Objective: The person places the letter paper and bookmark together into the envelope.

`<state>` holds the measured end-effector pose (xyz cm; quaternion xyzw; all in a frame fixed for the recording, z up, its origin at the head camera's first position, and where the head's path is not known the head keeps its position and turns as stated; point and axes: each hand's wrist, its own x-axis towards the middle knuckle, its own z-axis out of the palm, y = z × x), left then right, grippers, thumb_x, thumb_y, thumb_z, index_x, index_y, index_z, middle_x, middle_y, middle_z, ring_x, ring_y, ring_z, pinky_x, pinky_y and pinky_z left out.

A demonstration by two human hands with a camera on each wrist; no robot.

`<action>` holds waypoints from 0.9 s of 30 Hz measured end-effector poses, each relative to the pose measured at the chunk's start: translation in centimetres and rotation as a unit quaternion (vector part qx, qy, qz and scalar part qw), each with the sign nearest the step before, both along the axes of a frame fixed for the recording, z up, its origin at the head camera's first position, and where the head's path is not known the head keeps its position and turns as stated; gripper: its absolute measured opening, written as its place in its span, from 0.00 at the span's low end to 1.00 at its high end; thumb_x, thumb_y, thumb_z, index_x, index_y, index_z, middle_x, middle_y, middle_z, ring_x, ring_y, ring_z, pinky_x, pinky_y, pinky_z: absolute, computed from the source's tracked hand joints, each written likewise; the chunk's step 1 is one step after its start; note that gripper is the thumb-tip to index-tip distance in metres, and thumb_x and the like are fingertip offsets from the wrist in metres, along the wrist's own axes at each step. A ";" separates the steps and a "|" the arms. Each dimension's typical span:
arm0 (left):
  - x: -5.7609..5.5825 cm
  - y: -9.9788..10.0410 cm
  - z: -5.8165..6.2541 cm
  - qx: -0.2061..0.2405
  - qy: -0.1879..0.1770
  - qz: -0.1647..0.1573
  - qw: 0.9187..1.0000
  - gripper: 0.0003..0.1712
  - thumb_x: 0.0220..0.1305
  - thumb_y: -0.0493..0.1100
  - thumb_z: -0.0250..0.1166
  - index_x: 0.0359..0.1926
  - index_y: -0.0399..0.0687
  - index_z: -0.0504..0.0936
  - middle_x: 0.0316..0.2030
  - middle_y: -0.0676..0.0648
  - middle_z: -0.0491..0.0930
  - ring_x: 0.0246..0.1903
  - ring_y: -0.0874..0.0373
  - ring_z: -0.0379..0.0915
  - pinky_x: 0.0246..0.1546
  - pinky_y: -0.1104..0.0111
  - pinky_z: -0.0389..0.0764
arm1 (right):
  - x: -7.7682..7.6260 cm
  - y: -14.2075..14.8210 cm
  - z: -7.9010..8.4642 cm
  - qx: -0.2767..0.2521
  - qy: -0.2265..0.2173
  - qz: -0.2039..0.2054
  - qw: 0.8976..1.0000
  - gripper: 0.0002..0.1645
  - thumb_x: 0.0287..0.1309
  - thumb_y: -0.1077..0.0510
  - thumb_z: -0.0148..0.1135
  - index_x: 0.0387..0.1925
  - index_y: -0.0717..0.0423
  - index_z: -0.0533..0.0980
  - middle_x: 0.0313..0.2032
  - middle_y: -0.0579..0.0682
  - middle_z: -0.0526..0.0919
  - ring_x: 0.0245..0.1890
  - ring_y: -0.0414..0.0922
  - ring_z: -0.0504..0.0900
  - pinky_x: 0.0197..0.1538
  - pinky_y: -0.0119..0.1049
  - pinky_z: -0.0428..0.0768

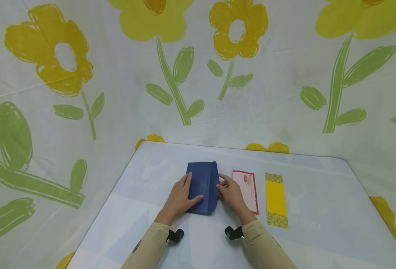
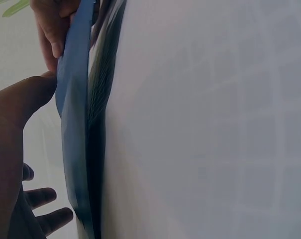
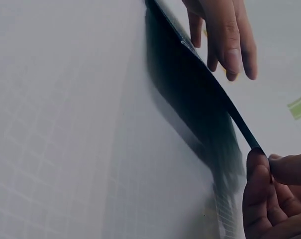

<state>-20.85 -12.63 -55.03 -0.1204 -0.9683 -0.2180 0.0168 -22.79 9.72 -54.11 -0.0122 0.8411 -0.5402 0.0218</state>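
A dark blue notebook (image 1: pixel 199 186) lies on the table, with a lengthwise fold toward its right side and that side raised. My left hand (image 1: pixel 179 196) rests on its left part, fingers extended and thumb across the cover. At the right edge, my right hand (image 1: pixel 231 193) pinches the raised cover between thumb and fingers. From the right wrist view, the thin dark cover (image 3: pixel 205 64) slants up from the table, its edge between my right thumb and fingertips (image 3: pixel 259 164). In the left wrist view, the blue cover (image 2: pixel 75 114) appears edge-on; what lies inside is mostly hidden.
Just right of the right hand is a white card with a red border (image 1: pixel 246 188). Farther right lies a yellow paper strip (image 1: pixel 276 200) with patterned ends. A flower-print cloth (image 1: pixel 268 93) hangs behind the pale table (image 1: pixel 319 179).
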 end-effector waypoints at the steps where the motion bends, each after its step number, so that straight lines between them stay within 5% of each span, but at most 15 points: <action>1: 0.0 0.0 0.0 -0.001 -0.002 0.000 1.000 0.61 0.63 0.72 0.63 0.81 0.43 0.46 0.76 0.35 0.54 0.73 0.37 0.57 0.71 0.44 0.60 | 0.0 0.0 0.0 -0.005 -0.002 -0.002 1.000 0.30 0.66 0.63 0.65 0.69 0.55 0.73 0.39 0.53 0.84 0.28 0.41 0.82 0.33 0.35 0.82; 27: -0.4 1.0 0.1 -0.003 -0.010 -0.014 1.000 0.67 0.60 0.75 0.63 0.81 0.39 0.43 0.79 0.35 0.45 0.78 0.41 0.41 0.76 0.46 0.48 | 0.0 -0.3 0.1 -0.030 0.001 -0.001 1.000 0.29 0.66 0.66 0.63 0.69 0.58 0.72 0.37 0.53 0.84 0.26 0.41 0.81 0.32 0.34 0.83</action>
